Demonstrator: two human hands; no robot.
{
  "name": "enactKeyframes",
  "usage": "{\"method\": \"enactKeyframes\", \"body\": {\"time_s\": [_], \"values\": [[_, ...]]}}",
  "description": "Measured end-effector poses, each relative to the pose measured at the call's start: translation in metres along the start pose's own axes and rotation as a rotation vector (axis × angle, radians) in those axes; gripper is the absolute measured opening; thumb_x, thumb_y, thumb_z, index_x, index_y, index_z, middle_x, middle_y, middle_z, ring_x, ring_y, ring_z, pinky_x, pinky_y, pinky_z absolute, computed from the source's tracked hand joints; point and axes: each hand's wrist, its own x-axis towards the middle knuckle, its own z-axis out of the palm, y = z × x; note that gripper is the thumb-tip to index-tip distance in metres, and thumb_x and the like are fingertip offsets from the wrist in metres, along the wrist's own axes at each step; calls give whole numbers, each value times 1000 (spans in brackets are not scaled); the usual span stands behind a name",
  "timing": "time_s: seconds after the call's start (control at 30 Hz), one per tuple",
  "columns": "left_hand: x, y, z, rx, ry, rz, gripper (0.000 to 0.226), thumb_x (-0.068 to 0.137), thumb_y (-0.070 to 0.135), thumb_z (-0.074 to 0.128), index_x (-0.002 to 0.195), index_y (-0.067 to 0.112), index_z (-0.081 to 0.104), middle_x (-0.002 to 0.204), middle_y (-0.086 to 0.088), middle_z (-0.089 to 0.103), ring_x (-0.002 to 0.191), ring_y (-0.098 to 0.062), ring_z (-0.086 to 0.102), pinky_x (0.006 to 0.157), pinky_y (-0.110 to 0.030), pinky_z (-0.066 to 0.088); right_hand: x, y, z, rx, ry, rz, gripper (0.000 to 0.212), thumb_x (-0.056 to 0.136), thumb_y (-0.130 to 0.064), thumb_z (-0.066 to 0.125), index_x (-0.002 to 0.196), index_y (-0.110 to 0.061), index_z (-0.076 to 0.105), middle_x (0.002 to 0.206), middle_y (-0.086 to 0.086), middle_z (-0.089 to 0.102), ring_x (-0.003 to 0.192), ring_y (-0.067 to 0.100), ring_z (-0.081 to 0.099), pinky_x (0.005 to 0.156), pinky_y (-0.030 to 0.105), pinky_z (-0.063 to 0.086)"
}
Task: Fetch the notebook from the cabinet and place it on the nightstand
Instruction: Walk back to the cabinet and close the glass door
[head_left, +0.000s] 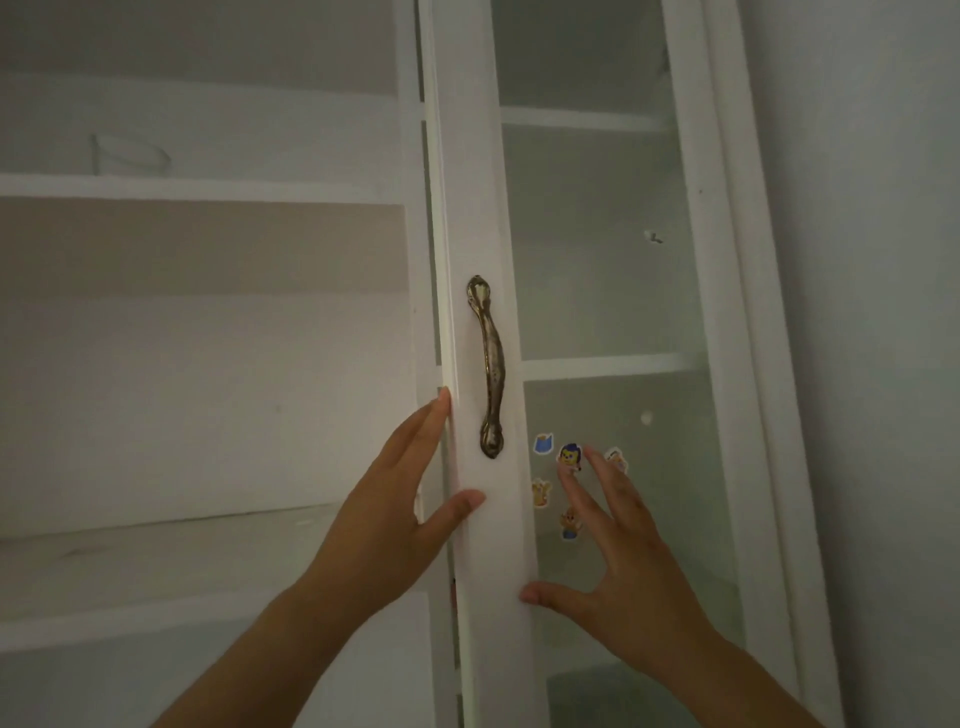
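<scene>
A white cabinet door (480, 218) with a glass pane and a brass handle (490, 369) stands partly open in front of me. My left hand (400, 499) grips the door's left edge just below the handle, fingers behind the edge and thumb on the front. My right hand (608, 540) is spread flat against the door, thumb on the frame and fingers on the glass over several cartoon stickers (543, 445). It holds nothing. The cabinet's white shelves (197, 189) are bare where I see them. No notebook is in view.
A faint clear container (130, 153) stands on the upper left shelf. Behind the glass, more shelves (602, 366) show, and a grey shape (587, 691) sits low down. A plain wall (872, 312) runs along the right of the cabinet.
</scene>
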Motion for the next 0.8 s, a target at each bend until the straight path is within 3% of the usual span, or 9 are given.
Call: {"method": "enactKeyframes", "body": {"time_s": [0.1, 0.2, 0.33, 0.4, 0.6, 0.73, 0.8], "values": [[1, -4, 1, 59, 69, -29, 79, 70, 61, 47, 137, 45, 8, 149, 16, 23, 134, -2, 24, 106, -22, 23, 7, 14, 2, -8, -7, -54, 100, 59, -82, 48, 136, -53, -8, 148, -25, -20, 136, 2, -19, 113, 37, 9], [2, -6, 7, 106, 116, -69, 76, 72, 53, 53, 136, 45, 12, 150, 13, 25, 134, -6, 28, 105, -26, 28, 15, 34, 2, -119, -28, -52, 105, 60, -77, 53, 131, -55, -21, 144, -20, -34, 134, 7, -27, 113, 46, 7], [2, -8, 18, 179, 156, -89, 69, 78, 46, 52, 131, 50, 8, 148, 17, 22, 131, -2, 26, 100, -21, 23, 25, 52, 5, -201, -84, -27, 112, 58, -80, 52, 129, -51, -29, 141, -16, -41, 131, 11, -34, 111, 53, 3], [1, -9, 25, 244, 178, -60, 68, 81, 45, 48, 130, 52, 2, 146, 23, 11, 130, 0, 22, 99, -22, 23, 28, 54, 9, -217, -93, -32, 114, 56, -81, 51, 130, -50, -29, 142, -15, -41, 132, 12, -34, 110, 55, 4], [-16, -10, 54, 356, 127, -53, 84, 83, 54, 46, 132, 45, -23, 147, 25, -27, 131, 8, -1, 99, -17, 22, 32, 56, 21, -191, -43, -36, 121, 51, -76, 61, 138, -46, -16, 148, -14, -31, 135, 12, -27, 105, 59, 13], [-20, -12, 69, 413, 108, -101, 94, 83, 52, 50, 134, 38, -28, 148, 16, -32, 138, -3, -4, 107, -22, 19, 32, 59, 27, -191, -1, -66, 120, 52, -71, 67, 143, -40, -5, 153, -8, -19, 139, 18, -14, 101, 62, 18], [-20, -10, 73, 476, 101, -102, 88, 85, 49, 48, 142, 27, -14, 153, 4, -22, 142, -15, 3, 110, -30, 21, 30, 63, 30, -202, 29, -98, 114, 56, -72, 62, 145, -33, 3, 155, -2, -10, 140, 23, -7, 98, 61, 20]]}}
